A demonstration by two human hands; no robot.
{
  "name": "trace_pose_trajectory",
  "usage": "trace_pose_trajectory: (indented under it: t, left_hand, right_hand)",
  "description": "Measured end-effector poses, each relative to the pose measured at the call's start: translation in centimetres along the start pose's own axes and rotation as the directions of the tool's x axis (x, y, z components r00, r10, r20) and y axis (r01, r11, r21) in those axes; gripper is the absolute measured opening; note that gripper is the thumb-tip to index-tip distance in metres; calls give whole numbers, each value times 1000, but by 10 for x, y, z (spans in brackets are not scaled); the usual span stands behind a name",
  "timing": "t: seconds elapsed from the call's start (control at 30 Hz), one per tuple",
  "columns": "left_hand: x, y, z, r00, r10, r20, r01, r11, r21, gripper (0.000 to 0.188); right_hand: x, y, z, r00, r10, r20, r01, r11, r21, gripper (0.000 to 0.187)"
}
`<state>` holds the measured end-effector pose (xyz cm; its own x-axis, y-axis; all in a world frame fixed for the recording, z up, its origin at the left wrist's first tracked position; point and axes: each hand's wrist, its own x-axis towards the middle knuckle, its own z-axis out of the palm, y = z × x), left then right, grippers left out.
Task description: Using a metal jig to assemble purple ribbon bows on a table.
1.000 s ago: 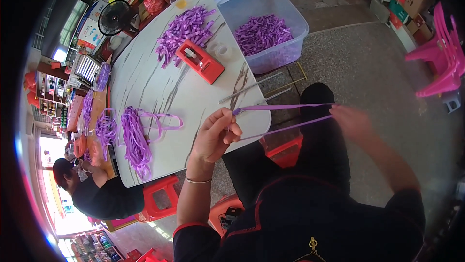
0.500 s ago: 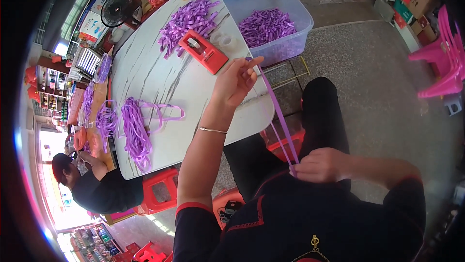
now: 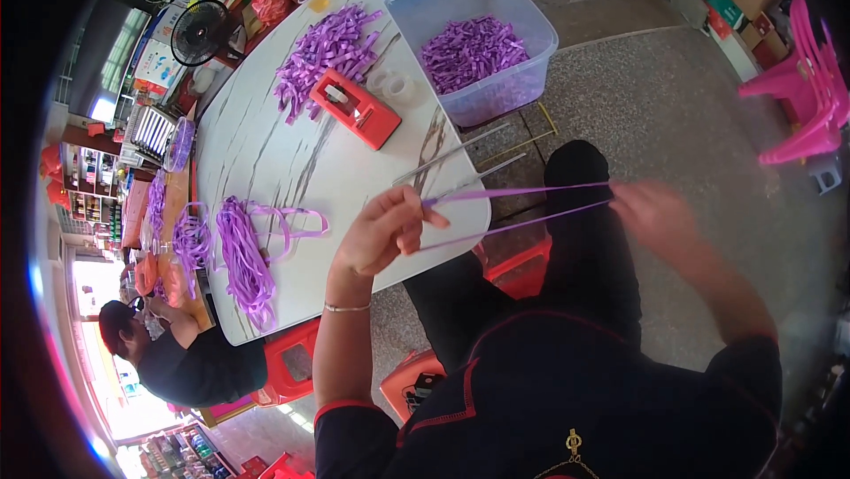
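Observation:
A loop of purple ribbon [image 3: 522, 191] is stretched sideways between my hands, its two strands running apart from each other. My left hand [image 3: 388, 229], over the table's near corner, is closed on one end, fingers curled. At the other end my right hand [image 3: 657, 227], slightly blurred, pinches the strands together above my right thigh. Beyond my left hand, a red tape dispenser [image 3: 376, 127] lies on the white marbled table [image 3: 341, 178]. Clear tape rolls [image 3: 390, 85] rest beside it. Behind them is a heap of short purple ribbon pieces [image 3: 328, 50].
A clear plastic bin [image 3: 509, 85] of purple pieces stands past the table's right edge. Long ribbon bundles [image 3: 243, 253] lie at the table's left. Another person [image 3: 181, 346] sits at the far left. Pink chairs [image 3: 801, 94] stand at the right; a black fan [image 3: 202, 32] is at the back.
My right hand has swung up and outward from my lap, drawing the ribbon nearly level. My left hand has come down and left, nearer to me, still holding its end.

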<state>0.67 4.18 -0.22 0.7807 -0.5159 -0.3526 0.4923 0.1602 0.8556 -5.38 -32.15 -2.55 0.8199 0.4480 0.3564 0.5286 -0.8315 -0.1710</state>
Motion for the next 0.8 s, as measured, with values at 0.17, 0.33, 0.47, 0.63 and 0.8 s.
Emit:
trace_pose_trajectory:
  t: [0.17, 0.33, 0.47, 0.63, 0.8]
  left_hand:
    - [-14, -11, 17, 998, -54, 29, 49, 986, 157, 12]
    - [-18, -20, 20, 997, -63, 44, 54, 983, 175, 11]
    - [-16, -29, 20, 997, -39, 63, 28, 986, 166, 10]
    - [-12, -29, 32, 999, 43, 13, -45, 938, 345, 13]
    - [-10, -28, 46, 978, 198, -70, -151, 894, 421, 8]
  right_hand:
    - [14, 0, -9, 986, 165, -25, -162, 983, 89, 37]
    - [20, -2, -11, 975, 161, -151, -133, 975, 181, 46]
    - [22, -1, -14, 973, 127, -193, -92, 980, 179, 45]
    - [22, 3, -11, 929, 60, -366, -11, 991, 134, 46]
    - [13, 1, -3, 921, 136, -365, -59, 975, 215, 38]
